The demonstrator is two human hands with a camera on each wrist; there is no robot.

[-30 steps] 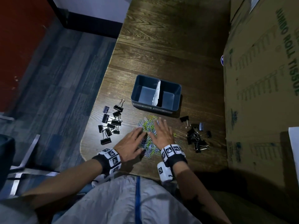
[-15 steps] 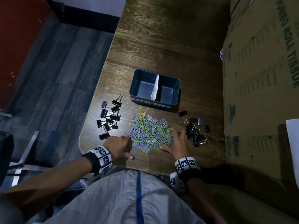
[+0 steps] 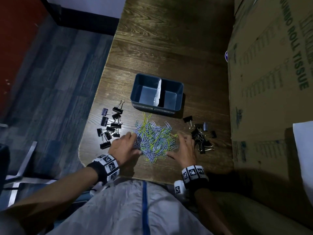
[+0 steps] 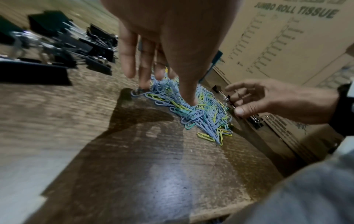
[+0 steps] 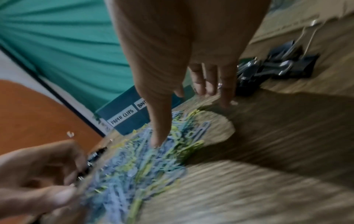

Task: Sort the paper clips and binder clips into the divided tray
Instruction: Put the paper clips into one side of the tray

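Hands flanked the paper clips (image 3: pixel 153 138): left hand (image 3: pixel 124 148) and right hand (image 3: pixel 184 150) both spread, fingertips apparently touching the pile's edges; bare table (image 3: pixel 169 53) lay beyond the divided tray (image 3: pixel 179 99).

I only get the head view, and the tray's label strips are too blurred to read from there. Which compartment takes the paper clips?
Observer: In the right wrist view, the white label strip on the dark blue divided plastic tray reads PAPER CLIPS. It sits under the left compartment.
Operator: Is the right hand lifting anything yet?
Observer: No. From underneath, the right hand has nothing in its grip. Its thumb tip rests in the pile of blue and yellow paper clips and its fingertips rest on the wooden table.
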